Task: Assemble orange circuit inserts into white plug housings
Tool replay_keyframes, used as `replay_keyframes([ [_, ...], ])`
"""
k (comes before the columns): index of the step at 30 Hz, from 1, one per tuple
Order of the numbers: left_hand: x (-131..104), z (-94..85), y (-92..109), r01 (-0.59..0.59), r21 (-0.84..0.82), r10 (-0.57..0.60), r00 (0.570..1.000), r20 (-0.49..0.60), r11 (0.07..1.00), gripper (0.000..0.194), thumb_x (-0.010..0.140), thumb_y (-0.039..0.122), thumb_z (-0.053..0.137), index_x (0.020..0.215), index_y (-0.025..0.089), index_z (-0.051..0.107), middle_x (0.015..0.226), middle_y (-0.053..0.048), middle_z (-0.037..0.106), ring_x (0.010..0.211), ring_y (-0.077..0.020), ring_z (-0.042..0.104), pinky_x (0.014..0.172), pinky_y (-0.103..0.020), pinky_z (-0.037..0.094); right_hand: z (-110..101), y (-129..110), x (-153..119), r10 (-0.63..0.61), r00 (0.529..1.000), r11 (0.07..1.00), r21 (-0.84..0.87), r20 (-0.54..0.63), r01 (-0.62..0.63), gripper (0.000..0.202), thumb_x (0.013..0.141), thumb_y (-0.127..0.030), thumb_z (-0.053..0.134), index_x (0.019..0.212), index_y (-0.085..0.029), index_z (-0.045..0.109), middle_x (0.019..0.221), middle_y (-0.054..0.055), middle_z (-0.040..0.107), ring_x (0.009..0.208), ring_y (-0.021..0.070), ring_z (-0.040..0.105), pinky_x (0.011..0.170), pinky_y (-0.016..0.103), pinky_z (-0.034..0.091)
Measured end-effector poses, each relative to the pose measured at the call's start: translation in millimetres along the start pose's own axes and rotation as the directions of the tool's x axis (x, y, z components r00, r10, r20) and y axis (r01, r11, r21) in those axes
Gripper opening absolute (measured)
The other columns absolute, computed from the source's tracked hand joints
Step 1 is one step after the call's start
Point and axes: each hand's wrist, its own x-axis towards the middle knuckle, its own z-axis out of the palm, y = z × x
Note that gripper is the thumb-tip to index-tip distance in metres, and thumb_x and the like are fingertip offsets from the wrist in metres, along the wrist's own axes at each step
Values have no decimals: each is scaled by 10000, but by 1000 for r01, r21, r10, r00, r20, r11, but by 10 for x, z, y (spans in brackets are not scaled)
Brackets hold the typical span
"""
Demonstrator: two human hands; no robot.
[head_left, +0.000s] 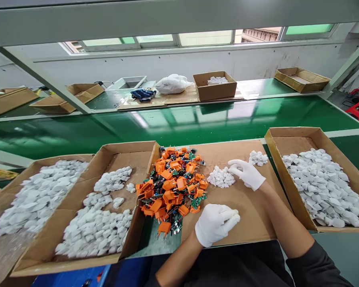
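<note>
My left hand (217, 224), in a white glove, is closed in a pinch above the front of a flat cardboard sheet (251, 223). What it holds, if anything, blends into the glove. My right hand (247, 174), also gloved, stretches its fingers toward a small pile of white plastic pieces (221, 177), with the fingertips at the pile's right edge. Behind that hand lies a smaller cluster of white pieces (258, 158). Left of the sheet is a heap of orange plug housings with green circuit boards (173, 185).
Shallow cardboard boxes of white pieces stand at the right (299, 207) and left (128, 247), with another at the far left (6, 255). Beyond runs a green conveyor belt (173, 123). A back shelf holds a carton (217, 91), a white bag (173, 84) and blue gloves (143, 94).
</note>
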Motion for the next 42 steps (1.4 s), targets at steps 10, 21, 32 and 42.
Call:
replay_keyframes([
  [10,203,155,-186,408,-904,-554,786,275,129,746,740,780,547,1043,102,617,830,-127,722,542,-163,666,461,-249,522,178,-331,-355,-378,907,925,112,188,362,297,830,-209,628,1106,-241,734,961,47,770,819,191,692,787,332,548],
  [21,115,80,-102,395,-797,-619,785,33,458,667,778,758,522,691,118,688,506,-60,649,423,-130,583,465,-232,485,391,-338,-409,-407,840,913,150,360,379,307,858,-191,557,1116,-238,717,692,-21,721,541,122,598,574,235,503],
  [32,-550,-45,-69,355,-844,-700,713,-32,401,703,752,761,568,957,110,734,716,-98,725,533,-144,652,519,-247,514,535,-560,-237,-586,731,793,61,349,607,252,955,-311,529,801,-247,717,866,68,706,1160,258,592,990,415,452],
  [42,-538,-83,-82,389,-798,-726,682,-86,460,581,809,644,599,993,109,729,745,-85,727,568,-144,664,576,-262,554,576,-517,-352,-333,918,923,273,217,270,258,923,-413,570,804,-232,710,845,43,715,863,218,645,865,364,514],
])
